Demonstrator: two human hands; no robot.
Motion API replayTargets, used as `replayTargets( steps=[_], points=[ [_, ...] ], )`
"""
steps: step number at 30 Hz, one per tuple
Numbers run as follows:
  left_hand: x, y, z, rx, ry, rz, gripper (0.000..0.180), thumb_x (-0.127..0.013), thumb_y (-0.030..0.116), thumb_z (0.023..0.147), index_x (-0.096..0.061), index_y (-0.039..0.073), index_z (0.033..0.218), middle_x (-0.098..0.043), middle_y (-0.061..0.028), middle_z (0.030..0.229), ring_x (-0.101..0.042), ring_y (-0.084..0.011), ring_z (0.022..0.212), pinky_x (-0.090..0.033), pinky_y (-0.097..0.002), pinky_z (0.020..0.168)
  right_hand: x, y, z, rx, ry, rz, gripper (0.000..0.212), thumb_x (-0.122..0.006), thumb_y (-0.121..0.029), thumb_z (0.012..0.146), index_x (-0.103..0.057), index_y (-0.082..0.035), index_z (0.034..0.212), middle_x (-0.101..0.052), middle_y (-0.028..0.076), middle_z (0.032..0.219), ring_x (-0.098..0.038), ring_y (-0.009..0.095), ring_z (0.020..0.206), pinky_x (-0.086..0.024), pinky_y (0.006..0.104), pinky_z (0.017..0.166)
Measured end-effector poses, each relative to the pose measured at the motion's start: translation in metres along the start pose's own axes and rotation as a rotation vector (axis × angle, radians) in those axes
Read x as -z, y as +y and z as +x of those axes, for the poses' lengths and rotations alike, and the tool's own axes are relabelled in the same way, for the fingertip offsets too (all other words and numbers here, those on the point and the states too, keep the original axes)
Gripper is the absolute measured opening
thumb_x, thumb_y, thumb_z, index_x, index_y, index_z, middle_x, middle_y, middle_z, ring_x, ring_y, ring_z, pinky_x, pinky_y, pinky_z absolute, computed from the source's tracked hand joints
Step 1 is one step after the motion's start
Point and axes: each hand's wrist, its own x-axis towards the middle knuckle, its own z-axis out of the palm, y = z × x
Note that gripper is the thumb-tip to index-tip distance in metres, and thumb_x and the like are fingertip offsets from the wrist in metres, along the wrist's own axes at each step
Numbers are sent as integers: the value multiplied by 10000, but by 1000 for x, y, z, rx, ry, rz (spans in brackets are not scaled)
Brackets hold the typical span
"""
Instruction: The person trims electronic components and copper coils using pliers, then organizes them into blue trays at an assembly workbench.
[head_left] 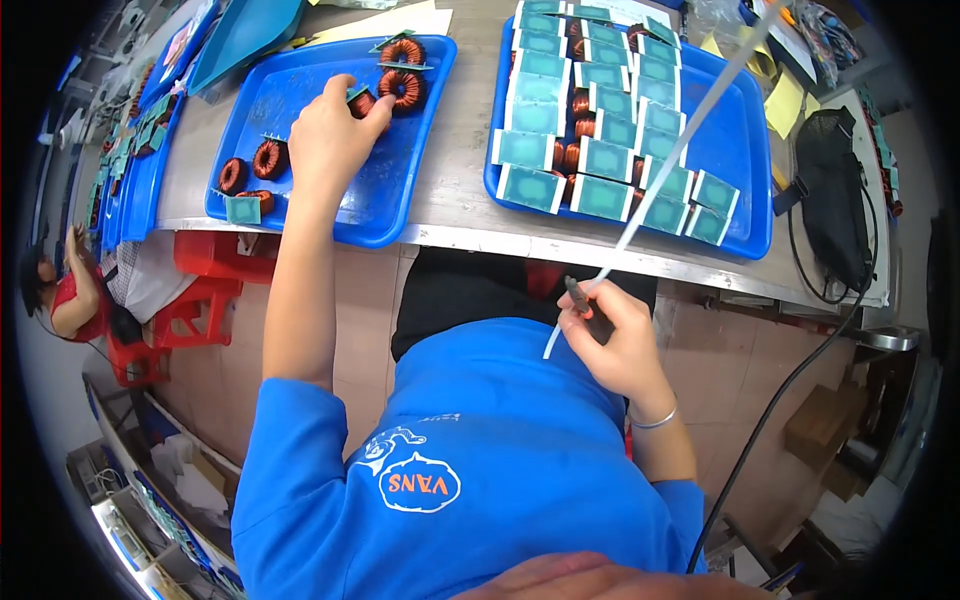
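1. Head view: the left hand [328, 142], half-open, has thumb and forefinger around a copper-wound toroidal coil [362, 104] in the left blue tray [378, 222]; whether it grips cannot be told.
2. Curled closed, the right hand [622, 340] holds a dark hand tool [575, 292] beside a white strip [640, 215].

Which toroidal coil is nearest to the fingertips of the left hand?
The toroidal coil partly hidden by the left hand, between thumb and fingers; other coils in this blue tray lie outside the grip.
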Motion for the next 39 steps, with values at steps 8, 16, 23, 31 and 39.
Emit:
replayTargets(
  steps=[8, 16, 23, 31, 39],
  points=[
    [-3, -27, -31, 180, -27, -1506, 474, -562, 24, 762, -390, -48, 1198, -563, -126, 1005, -575, -192, 867, -468, -257, 754, 12, -40, 15, 39, 96, 558, 590, -585, 87, 707, -336, 28, 1238, -555, 60, 818, -528, 87, 703, -431, 217, 649],
    [18, 63, -98, 198, -769, -2107, 682, -492, 183, 743, -215, 10, 1342, -461, -186, 1045, -507, -295, 949, -455, -499, 781, 15, -49, 29, 46, 252, 838, 380, -592, -6, 752, -446, 41, 1099, -562, 82, 773, -558, 154, 748, -440, 250, 657],
    [-6, 88, -127, -324, -698, -1658, 896, -707, 22, 565, -204, 47, 1306, -365, -78, 1071, -435, -160, 981, -371, -271, 843, 18, -45, 25, 33, 350, 786, 247, -527, 33, 776, -448, 9, 1009, -553, 89, 789, -583, 195, 788, -479, 310, 718],
    [-16, 87, -126, -530, -500, -1507, 726, -669, 27, 543, -351, 4, 1196, -366, -120, 1085, -428, -191, 979, -367, -289, 847, 15, -38, 27, -28, 418, 745, 220, -522, 4, 763, -447, -19, 968, -521, 101, 793, -579, 226, 733, -463, 325, 690],
    [-19, 88, -128, -520, -474, -1457, 696, -642, 49, 540, -361, -7, 1174, -370, -135, 1094, -422, -213, 974, -356, -304, 862, 17, -34, 25, 39, 408, 651, 210, -523, 7, 776, -432, -20, 963, -512, 101, 797, -577, 216, 726, -463, 311, 677]
  ],
)
